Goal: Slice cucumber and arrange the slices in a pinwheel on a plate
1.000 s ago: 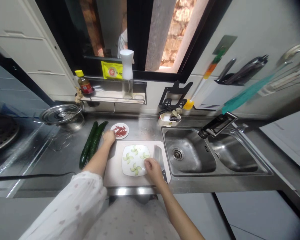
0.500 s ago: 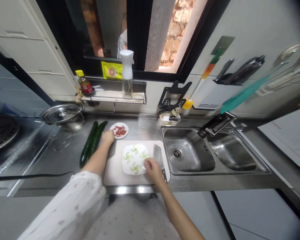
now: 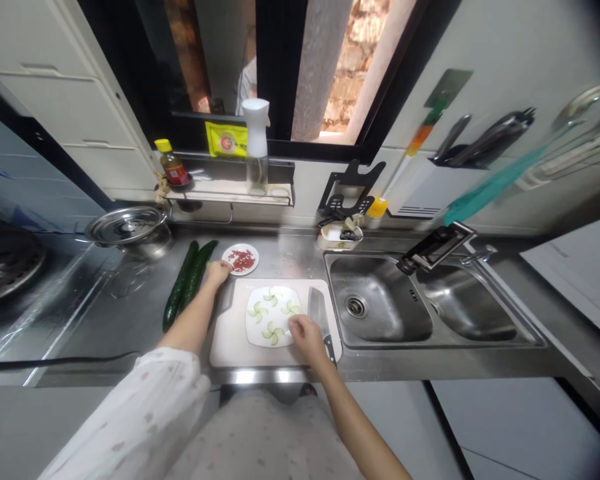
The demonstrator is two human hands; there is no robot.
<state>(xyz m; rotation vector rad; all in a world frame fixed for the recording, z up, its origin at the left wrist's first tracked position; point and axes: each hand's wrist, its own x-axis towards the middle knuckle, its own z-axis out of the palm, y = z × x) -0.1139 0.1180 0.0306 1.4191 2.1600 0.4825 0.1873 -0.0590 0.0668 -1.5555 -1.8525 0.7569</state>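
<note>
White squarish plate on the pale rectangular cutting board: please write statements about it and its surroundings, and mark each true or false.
1. The white squarish plate bears curved pale-green slices. True.
2. The slices form two groups. False: four groups show.
3. The left hand is beside a small round white dish. True.
4. The steel-bladed, black-handled knife lies on the board. True.
5. The dish is on the board. False: it stands beyond the board.

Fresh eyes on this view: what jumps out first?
Probably the squarish plate with four green pinwheels, on the cutting board, right hand at its edge. Then the two dark cucumbers left of the board, and the small plate of red bits behind it, beside the left hand.
</note>
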